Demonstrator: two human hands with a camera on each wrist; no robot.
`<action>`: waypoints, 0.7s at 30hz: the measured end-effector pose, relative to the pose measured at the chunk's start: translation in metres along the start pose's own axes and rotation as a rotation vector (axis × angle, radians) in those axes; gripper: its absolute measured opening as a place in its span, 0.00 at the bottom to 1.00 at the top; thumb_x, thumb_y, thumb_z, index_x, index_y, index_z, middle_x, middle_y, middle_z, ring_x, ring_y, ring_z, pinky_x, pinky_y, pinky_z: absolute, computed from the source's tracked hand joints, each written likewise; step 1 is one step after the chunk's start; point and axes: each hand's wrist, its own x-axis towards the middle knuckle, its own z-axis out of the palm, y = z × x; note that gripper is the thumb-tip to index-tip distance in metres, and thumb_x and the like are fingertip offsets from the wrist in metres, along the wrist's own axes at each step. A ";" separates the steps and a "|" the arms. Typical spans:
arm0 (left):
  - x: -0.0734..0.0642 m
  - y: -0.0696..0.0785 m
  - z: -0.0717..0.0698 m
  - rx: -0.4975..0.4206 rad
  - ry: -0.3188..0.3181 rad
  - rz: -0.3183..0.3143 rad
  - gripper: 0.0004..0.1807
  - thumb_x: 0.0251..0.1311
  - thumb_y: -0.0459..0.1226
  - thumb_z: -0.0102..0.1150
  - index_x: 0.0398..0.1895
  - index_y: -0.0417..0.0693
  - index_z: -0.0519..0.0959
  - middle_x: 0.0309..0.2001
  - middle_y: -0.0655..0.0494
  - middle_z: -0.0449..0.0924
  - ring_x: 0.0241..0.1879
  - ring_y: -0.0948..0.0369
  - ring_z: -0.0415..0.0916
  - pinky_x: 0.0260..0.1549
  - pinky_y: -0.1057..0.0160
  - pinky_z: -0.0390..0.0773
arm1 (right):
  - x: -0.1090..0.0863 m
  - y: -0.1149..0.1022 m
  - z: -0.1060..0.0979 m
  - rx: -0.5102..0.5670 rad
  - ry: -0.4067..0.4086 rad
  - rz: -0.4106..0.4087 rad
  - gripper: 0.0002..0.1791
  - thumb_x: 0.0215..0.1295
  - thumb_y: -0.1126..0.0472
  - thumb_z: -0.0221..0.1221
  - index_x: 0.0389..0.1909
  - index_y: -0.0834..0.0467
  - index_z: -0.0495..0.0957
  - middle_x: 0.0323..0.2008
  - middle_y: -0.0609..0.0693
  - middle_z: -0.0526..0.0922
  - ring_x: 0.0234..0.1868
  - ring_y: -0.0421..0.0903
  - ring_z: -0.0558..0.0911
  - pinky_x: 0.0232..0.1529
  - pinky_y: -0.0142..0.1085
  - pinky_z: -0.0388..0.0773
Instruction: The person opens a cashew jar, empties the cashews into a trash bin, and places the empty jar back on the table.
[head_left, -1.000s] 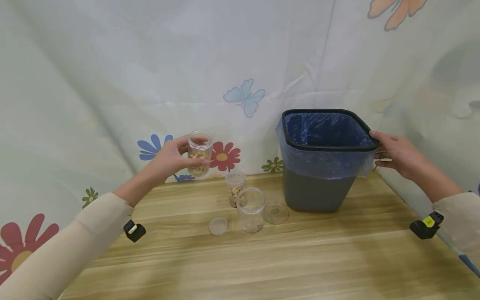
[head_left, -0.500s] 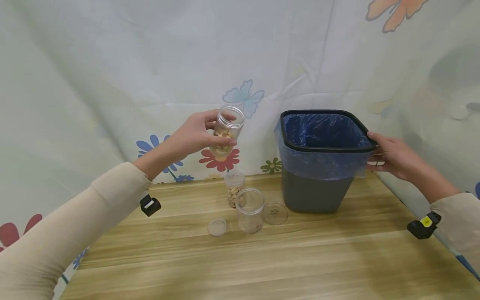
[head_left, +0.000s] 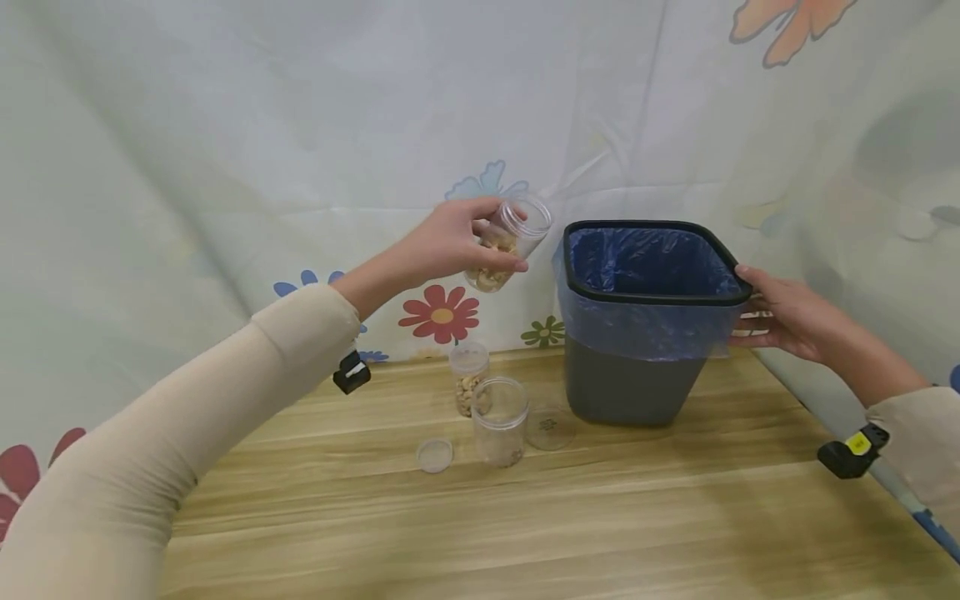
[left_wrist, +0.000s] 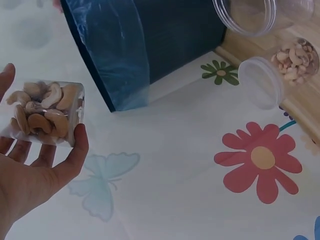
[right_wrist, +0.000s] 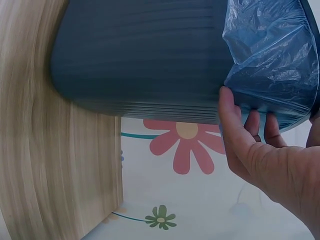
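My left hand (head_left: 452,240) grips a clear plastic jar (head_left: 517,227) partly filled with cashews (left_wrist: 42,115). The jar is in the air, lidless, its mouth tilted toward the right, just left of the bin. A grey trash bin (head_left: 630,379) with a black rim and a blue plastic liner (head_left: 626,250) stands on the table. At the bin's right side my right hand (head_left: 787,312) holds the rim, thumb on top and fingers below against the liner (right_wrist: 272,55). In the right wrist view those fingers (right_wrist: 235,112) press on the bin's outside.
On the wooden table (head_left: 480,533) stand an open clear jar (head_left: 501,437) and, behind it, a lidded jar of cashews (head_left: 470,383). A small round lid (head_left: 435,456) and a larger clear lid (head_left: 551,429) lie beside them. A flowered cloth (head_left: 337,125) hangs behind.
My left hand has carried the jar of cashews to the right and upward, nearer the bin, and the jar has tipped from upright to slanted. The right hand stays at the bin's rim.
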 end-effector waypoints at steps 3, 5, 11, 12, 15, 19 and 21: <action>0.010 0.000 0.003 0.042 0.000 0.004 0.26 0.53 0.46 0.78 0.51 0.49 0.77 0.45 0.52 0.81 0.47 0.59 0.83 0.39 0.58 0.84 | 0.001 -0.001 0.002 -0.030 0.010 0.015 0.26 0.78 0.38 0.42 0.59 0.56 0.65 0.59 0.58 0.64 0.45 0.40 0.83 0.52 0.46 0.83; 0.016 -0.001 0.005 0.067 -0.006 0.013 0.25 0.54 0.46 0.78 0.49 0.48 0.77 0.45 0.52 0.81 0.45 0.59 0.83 0.38 0.59 0.84 | 0.001 -0.001 0.003 -0.094 0.029 0.029 0.31 0.78 0.35 0.41 0.62 0.57 0.62 0.62 0.61 0.61 0.44 0.37 0.82 0.52 0.45 0.82; 0.031 0.001 0.013 0.151 -0.013 0.045 0.22 0.55 0.47 0.76 0.45 0.49 0.76 0.46 0.56 0.80 0.45 0.60 0.84 0.37 0.62 0.83 | 0.001 -0.002 0.001 -0.273 0.083 -0.016 0.43 0.78 0.35 0.38 0.74 0.66 0.50 0.54 0.47 0.72 0.43 0.30 0.79 0.48 0.34 0.82; 0.034 0.002 0.015 0.171 -0.013 0.051 0.22 0.55 0.47 0.76 0.45 0.49 0.77 0.46 0.56 0.80 0.46 0.60 0.84 0.38 0.62 0.83 | 0.001 -0.002 0.002 -0.273 0.084 -0.041 0.41 0.79 0.36 0.38 0.74 0.66 0.50 0.51 0.43 0.74 0.43 0.30 0.78 0.47 0.32 0.81; 0.044 0.006 0.021 0.237 -0.019 0.068 0.23 0.55 0.48 0.76 0.47 0.50 0.77 0.46 0.59 0.80 0.50 0.60 0.83 0.41 0.64 0.81 | 0.001 -0.002 0.001 -0.200 0.096 -0.117 0.30 0.80 0.40 0.41 0.67 0.59 0.59 0.42 0.34 0.77 0.44 0.29 0.79 0.44 0.28 0.80; 0.060 0.011 0.031 0.335 -0.043 0.081 0.28 0.55 0.50 0.75 0.54 0.49 0.76 0.49 0.58 0.81 0.51 0.60 0.81 0.46 0.64 0.78 | 0.001 0.001 0.003 -0.117 0.116 -0.170 0.23 0.78 0.41 0.45 0.58 0.56 0.62 0.42 0.37 0.76 0.44 0.32 0.80 0.43 0.29 0.81; 0.067 0.013 0.035 0.371 -0.049 0.084 0.31 0.56 0.50 0.75 0.58 0.48 0.75 0.50 0.56 0.81 0.50 0.60 0.80 0.47 0.64 0.78 | 0.001 0.002 0.003 -0.102 0.114 -0.169 0.25 0.78 0.40 0.45 0.58 0.56 0.61 0.42 0.38 0.77 0.43 0.34 0.80 0.43 0.31 0.82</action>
